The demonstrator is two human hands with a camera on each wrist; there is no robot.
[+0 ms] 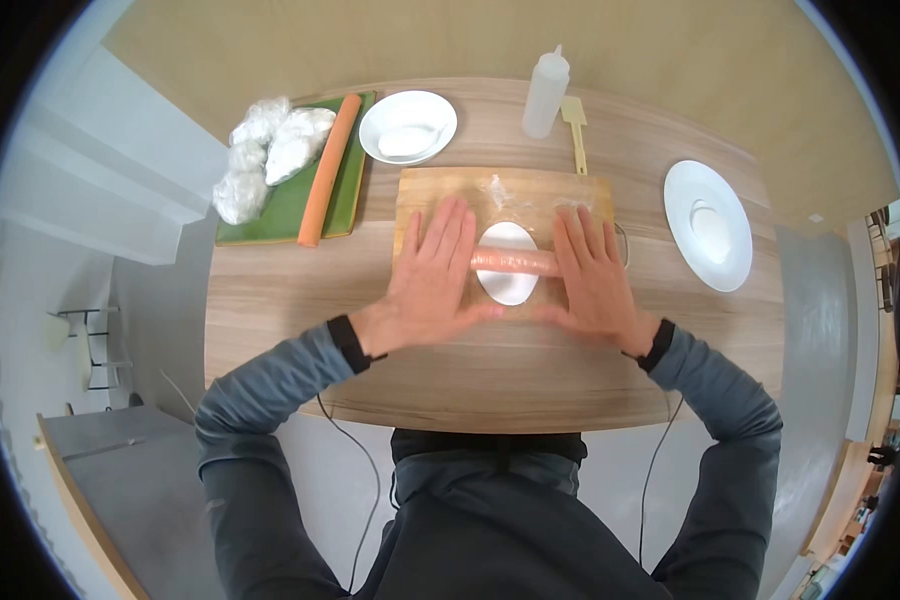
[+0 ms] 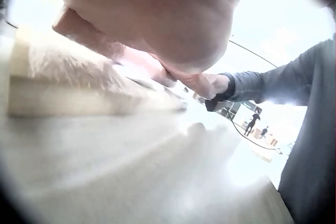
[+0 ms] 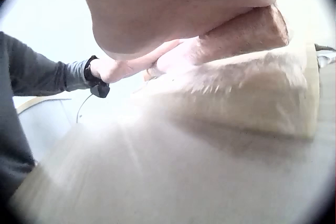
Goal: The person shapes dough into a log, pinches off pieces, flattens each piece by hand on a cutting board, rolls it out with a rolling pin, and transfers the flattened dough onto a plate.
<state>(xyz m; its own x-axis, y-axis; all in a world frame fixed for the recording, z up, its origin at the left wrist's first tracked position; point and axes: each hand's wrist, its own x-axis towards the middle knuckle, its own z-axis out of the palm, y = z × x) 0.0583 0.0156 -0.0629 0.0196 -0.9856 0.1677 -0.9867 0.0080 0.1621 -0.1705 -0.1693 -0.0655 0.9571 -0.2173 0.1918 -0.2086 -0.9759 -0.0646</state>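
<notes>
A pinkish rolling pin (image 1: 516, 261) lies crosswise over a flat white oval of dough (image 1: 508, 288) on the wooden board (image 1: 570, 186). The left hand (image 1: 432, 275) rests flat on the pin's left part, fingers straight and thumb pointing inward. On its right part lies the right hand (image 1: 598, 280), palm down with fingers extended. In the left wrist view the pin's end (image 2: 86, 34) shows beneath the left palm (image 2: 152, 19). The right wrist view shows the other end (image 3: 252, 35) under the right palm (image 3: 178, 8).
At the back left, a green board (image 1: 350, 190) holds wrapped white bundles (image 1: 298, 145) and an orange roll (image 1: 330, 170). A white bowl (image 1: 370, 125), a squeeze bottle (image 1: 546, 95) and a cream spatula (image 1: 576, 130) stand or lie behind the board. A white plate (image 1: 682, 205) is at right.
</notes>
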